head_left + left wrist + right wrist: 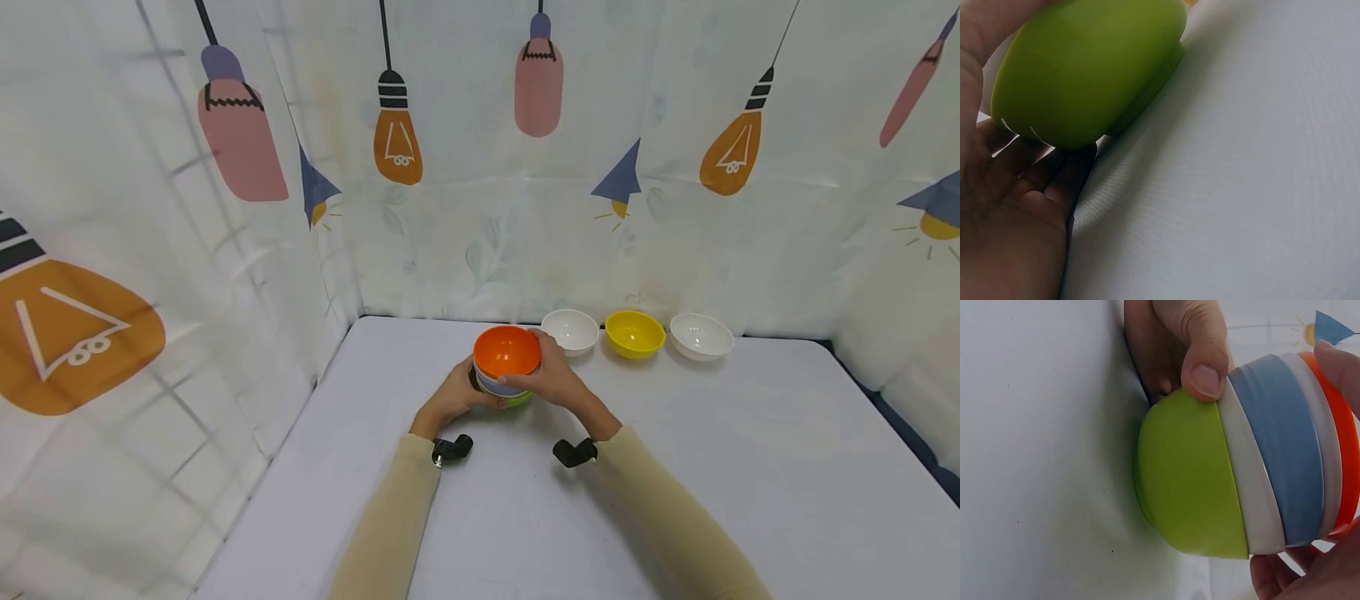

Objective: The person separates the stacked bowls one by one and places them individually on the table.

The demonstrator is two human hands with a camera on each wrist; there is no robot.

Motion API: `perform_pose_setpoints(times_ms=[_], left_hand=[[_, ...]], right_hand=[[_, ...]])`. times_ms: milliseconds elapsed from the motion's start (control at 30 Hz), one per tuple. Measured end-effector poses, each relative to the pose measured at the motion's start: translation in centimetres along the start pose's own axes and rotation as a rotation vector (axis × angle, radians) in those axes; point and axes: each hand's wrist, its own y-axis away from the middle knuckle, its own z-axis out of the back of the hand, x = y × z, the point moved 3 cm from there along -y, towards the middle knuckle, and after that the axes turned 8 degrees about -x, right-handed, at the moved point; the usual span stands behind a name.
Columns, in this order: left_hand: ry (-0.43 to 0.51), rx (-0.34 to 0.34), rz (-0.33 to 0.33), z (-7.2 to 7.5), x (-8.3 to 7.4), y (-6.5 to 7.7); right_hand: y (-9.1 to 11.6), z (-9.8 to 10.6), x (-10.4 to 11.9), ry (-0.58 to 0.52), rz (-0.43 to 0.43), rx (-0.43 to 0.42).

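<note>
Five bowls stand nested in one stack at the back part of the counter [675,508], left of a row of three others. From the bottom up come a lime-green bowl [1191,481], a lower white bowl [1250,478], a blue bowl [1290,456], an upper white bowl [1327,428] and an orange bowl [507,350] whose inside faces up. The left hand [455,396] grips the lime-green bowl low on the stack, its thumb by the rim and its fingers bent around the side. The right hand [557,375] clasps the upper part, thumb against the orange bowl and fingers curved round the far side. Whether the stack's foot bears fully on the counter, I cannot tell.

Near the right hand begins the row: a left white bowl [570,332], a yellow bowl [635,335] and a right white bowl [702,337], all upright. Behind them hangs a pale backdrop [480,225] printed with lamps.
</note>
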Motion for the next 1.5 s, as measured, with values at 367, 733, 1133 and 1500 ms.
perform_pose_setpoints(times_ms=[367,733,1133,1500], left_hand=[[-0.001,-0.014,0.009,0.1,-0.1,0.0],[0.007,-0.013,0.029,0.1,0.2,0.1],[0.009,-0.017,0.031,0.1,0.1,0.1],[0.000,-0.021,0.038,0.0,-0.2,0.2]], right_hand=[[-0.2,-0.7,-0.3,-0.061,0.025,-0.027],[-0.2,-1.1,-0.8,-0.152,0.098,-0.048],[-0.1,-1.1,-1.0,-0.132,0.093,-0.078],[0.0,-1.1,-0.9,-0.149,0.083,-0.090]])
